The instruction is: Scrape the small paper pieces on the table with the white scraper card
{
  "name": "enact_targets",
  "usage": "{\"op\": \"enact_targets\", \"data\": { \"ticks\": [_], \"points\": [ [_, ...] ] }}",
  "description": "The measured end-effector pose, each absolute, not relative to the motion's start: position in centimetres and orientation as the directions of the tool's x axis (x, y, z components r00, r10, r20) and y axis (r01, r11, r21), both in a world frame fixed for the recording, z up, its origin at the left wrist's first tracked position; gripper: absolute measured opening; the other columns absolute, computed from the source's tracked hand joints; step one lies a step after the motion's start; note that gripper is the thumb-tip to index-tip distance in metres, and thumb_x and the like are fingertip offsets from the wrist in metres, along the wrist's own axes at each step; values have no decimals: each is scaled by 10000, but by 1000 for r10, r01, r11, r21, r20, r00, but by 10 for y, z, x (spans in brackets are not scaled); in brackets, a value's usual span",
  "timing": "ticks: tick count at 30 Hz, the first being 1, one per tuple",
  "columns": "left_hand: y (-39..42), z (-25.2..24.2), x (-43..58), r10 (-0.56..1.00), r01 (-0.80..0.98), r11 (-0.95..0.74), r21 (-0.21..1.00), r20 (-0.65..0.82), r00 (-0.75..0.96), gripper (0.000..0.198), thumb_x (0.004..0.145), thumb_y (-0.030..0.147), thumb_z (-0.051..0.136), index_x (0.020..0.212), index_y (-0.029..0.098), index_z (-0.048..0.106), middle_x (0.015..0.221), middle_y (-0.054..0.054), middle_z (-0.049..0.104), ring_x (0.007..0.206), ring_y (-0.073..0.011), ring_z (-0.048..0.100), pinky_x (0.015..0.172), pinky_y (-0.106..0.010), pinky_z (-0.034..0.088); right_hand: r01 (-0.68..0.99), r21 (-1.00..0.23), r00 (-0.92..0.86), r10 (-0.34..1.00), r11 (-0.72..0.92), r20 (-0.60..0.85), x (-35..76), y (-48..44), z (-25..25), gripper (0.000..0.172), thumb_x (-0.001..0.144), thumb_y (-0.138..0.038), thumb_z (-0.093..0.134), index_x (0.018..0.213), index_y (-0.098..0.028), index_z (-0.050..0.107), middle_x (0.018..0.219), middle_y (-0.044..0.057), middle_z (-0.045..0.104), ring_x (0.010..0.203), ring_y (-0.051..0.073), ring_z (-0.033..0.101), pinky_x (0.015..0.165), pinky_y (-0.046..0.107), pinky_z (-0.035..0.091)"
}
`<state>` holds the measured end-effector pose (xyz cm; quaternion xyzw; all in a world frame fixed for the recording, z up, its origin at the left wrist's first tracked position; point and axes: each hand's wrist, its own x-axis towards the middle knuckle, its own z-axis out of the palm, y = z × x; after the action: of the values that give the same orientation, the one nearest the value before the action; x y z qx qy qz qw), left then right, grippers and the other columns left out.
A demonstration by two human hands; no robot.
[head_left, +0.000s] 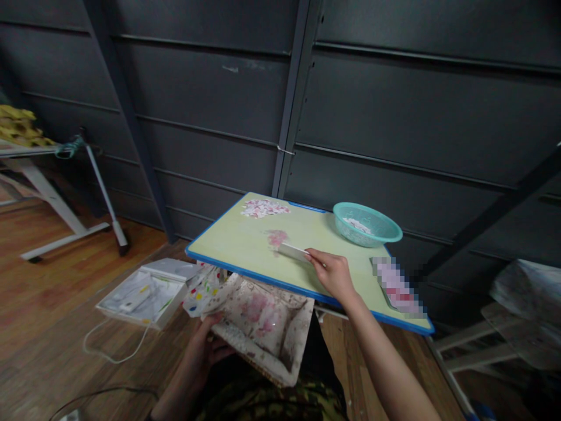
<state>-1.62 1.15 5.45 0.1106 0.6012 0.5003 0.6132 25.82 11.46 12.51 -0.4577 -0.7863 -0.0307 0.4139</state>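
My right hand (331,272) pinches a flat pale strip, like a scraper (293,251), whose far end meets the yellow tabletop (232,234). Just beyond that end lies a patch of pink powder or crumbs (277,238). Below the table's front edge, my left hand (213,339) grips the left side of a stained, open box (258,354) tilted over my lap. Pink residue shows inside the box. A pile of small white and pink flakes (264,208) lies at the table's back left. More white pieces sit inside a turquoise plastic basket (370,228) at the back right.
A blurred-out pink and white item (397,286) lies at the table's right end. On the floor to the left is an open white box (144,295) with a cable. A dark panelled wall (210,88) rises behind; a white-legged table (56,216) stands far left.
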Motion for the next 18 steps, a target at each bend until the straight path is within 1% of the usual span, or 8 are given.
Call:
{"op": "enact_targets", "data": {
  "ticks": [5,8,11,14,16,18],
  "points": [
    [11,54,-16,748,-485,466,740,-622,-231,583,760,306,616,1303,222,420,903,-87,627,662,-239,670,606,-437,576,698,-399,-222,710,594,668,255,113,128,227,882,-324,533,910,-229,738,899,33,743,754,193,710,666,254,549],
    [11,54,-16,750,-479,464,745,-619,-235,570,764,312,610,1296,228,422,884,-80,625,655,-236,669,603,-434,576,693,-412,-216,716,591,664,254,113,129,224,880,-324,535,913,-237,738,916,32,741,786,201,710,685,263,553],
    [11,55,-15,743,-473,465,749,-620,-252,546,758,305,609,1268,214,435,864,-68,607,640,-228,661,599,-426,577,667,-425,-248,720,612,648,253,114,128,219,880,-319,537,919,-239,738,913,29,741,771,195,710,681,260,554],
    [10,56,-14,746,-461,456,761,-609,-267,520,748,299,616,1234,211,452,850,-58,601,632,-226,656,610,-431,576,669,-427,-211,707,608,675,252,113,128,218,875,-316,541,910,-235,740,909,36,741,768,201,711,675,265,556],
    [10,56,-14,754,-463,457,759,-607,-251,537,750,309,615,1248,225,435,864,-59,613,641,-229,662,619,-431,575,673,-428,-195,702,604,684,252,112,128,215,872,-314,544,907,-236,741,909,37,741,780,206,710,682,268,557],
    [10,56,-14,756,-465,463,755,-610,-238,541,754,312,613,1256,230,428,870,-61,622,643,-230,667,622,-432,574,660,-433,-223,710,615,668,252,110,128,212,872,-313,546,906,-240,742,905,31,742,779,201,710,679,261,557]
  ]
}}
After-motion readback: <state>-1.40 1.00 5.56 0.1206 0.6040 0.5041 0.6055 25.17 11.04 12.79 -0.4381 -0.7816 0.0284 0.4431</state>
